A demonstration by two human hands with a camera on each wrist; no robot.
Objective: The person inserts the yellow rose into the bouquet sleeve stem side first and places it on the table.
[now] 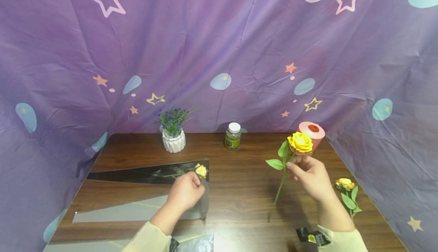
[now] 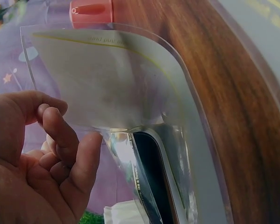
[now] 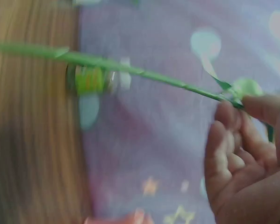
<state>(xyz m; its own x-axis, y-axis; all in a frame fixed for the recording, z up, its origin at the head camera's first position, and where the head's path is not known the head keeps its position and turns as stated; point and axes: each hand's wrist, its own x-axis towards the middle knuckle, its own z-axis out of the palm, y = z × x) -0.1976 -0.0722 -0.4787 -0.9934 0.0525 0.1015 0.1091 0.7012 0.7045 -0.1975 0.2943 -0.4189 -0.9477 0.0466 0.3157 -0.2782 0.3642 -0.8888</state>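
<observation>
My right hand pinches the thin green stem of a yellow rose just below its bloom, holding it above the table. Two leaves stick out to the left, and the stem's lower end hangs free. At the left, my left hand pinches the raised wide end of a clear plastic flower sleeve with a yellow line along its edge. The sleeve's narrow grey part lies on the table. Just beyond this hand, another yellow rose lies in a black-backed sleeve.
A third yellow rose lies at the right edge. Another sleeve is at the front. Along the back stand a white-potted plant, a white-capped jar and a pink roll, partly behind the held rose.
</observation>
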